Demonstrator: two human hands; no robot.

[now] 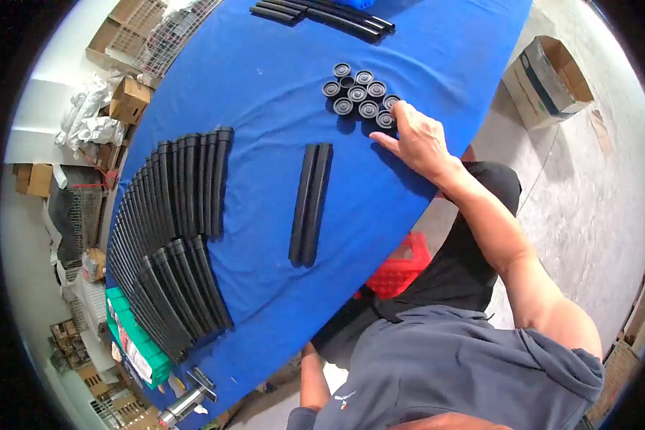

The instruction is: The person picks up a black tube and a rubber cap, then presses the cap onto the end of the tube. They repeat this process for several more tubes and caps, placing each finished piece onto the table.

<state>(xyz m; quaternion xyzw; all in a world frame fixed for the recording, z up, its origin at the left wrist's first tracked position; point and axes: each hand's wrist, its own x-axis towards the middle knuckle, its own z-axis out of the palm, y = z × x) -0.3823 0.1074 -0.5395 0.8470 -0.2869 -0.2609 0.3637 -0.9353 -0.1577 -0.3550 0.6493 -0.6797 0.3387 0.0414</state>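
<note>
My right hand [421,140] is at the edge of a cluster of round black caps [357,94] with ringed tops, lying on the blue cloth. Its fingertips touch the nearest caps on the right side, and the thumb is stretched out apart from the fingers, below a cap [385,120]. No cap is lifted. My left forearm shows low beside my body, but the left hand is hidden. Two black tubes [310,204] lie side by side in the middle of the cloth.
Many black tubes with wider ends [179,186] lie in overlapping rows at left. More black tubes [322,18] lie at the far end. A green box [137,344] and a metal clamp-like tool [190,398] are at lower left. A red crate [401,269] and cardboard box [548,82] stand beside the table.
</note>
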